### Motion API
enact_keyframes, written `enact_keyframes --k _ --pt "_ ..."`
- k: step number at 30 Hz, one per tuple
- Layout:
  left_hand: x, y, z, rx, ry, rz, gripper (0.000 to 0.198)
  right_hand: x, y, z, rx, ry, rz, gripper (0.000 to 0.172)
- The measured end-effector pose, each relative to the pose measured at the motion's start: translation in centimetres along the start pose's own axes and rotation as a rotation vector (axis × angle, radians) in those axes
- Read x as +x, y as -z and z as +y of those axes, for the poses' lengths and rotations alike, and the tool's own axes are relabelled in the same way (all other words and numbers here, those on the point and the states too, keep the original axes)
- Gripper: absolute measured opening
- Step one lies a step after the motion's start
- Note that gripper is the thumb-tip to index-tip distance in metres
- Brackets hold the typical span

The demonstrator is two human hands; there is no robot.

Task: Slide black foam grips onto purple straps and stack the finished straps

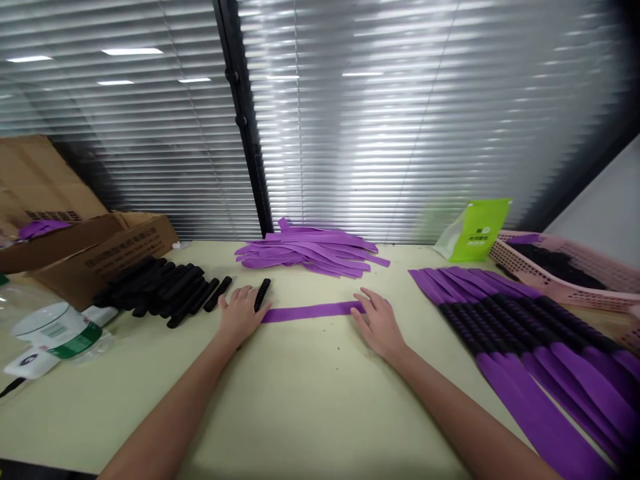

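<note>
A single purple strap (pixel 313 311) lies flat across the pale table (pixel 300 400) between my hands. My left hand (pixel 240 317) rests on its left end with fingers stretched out, and a black grip tube (pixel 262 294) lies against its fingertips. My right hand (pixel 377 323) lies flat and open on the strap's right end. Behind the strap sits a loose pile of purple straps (pixel 310 253). A heap of black grip tubes (pixel 165 287) lies to the left of my left hand.
A row of purple straps fitted with black grips (pixel 525 327) fans out at the right. A pink basket (pixel 565 267) and a green pouch (pixel 477 230) stand at the back right. Cardboard boxes (pixel 100 250) and a plastic bottle (pixel 55 330) sit at the left. Window blinds close the back.
</note>
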State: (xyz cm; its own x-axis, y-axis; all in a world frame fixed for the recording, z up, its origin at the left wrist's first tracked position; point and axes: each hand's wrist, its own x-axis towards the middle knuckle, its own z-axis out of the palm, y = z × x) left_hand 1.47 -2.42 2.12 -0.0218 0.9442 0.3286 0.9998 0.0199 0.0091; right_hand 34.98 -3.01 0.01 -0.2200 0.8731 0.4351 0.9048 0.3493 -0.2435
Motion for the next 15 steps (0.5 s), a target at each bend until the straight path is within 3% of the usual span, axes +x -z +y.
enact_keyframes --k 6,10,15 --pt "-0.2 0.6 1.0 0.003 0.04 -0.109 0.034 0.0 -0.1 -0.2 -0.059 0.018 -0.032 0.044" --pt "-0.5 0.6 1.8 -0.165 0.025 -0.125 0.036 -0.1 0.3 -1.0 -0.125 -0.009 -0.021 0.036" --pt "-2.7 0.5 5.4 -0.592 -0.244 -0.107 0.036 -0.7 1.5 -4.5 0.08 -0.02 -0.062 0.031"
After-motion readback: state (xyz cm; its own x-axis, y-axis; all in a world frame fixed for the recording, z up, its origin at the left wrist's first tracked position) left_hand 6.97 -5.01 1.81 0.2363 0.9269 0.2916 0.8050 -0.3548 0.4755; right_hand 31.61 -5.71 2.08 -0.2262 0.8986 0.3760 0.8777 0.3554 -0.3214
